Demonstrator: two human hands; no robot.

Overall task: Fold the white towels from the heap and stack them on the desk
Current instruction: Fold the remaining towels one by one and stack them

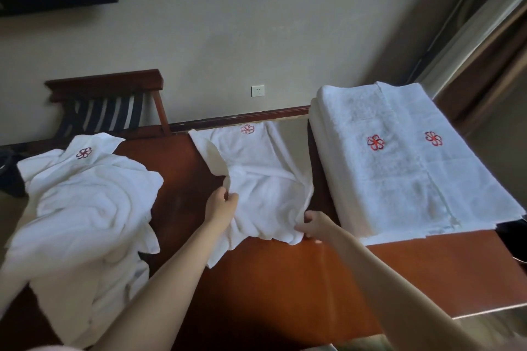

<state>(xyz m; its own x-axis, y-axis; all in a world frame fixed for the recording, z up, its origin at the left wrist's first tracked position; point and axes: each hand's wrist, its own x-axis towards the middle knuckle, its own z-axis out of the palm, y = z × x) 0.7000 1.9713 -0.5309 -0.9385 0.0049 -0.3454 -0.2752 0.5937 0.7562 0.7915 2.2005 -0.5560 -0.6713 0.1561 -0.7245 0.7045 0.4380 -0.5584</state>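
Your left hand pinches the towel at its near-left edge; your right hand grips its near-right corner. It lies on the desk, long axis running away from you, soft rumpled terry (red emblem at the far end). Heap sits left, flat folded stack right, nearer your right hand.

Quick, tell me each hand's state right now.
Left hand: closed, gripping the left edge of the middle towel.
Right hand: closed, pinching the same towel's right edge.
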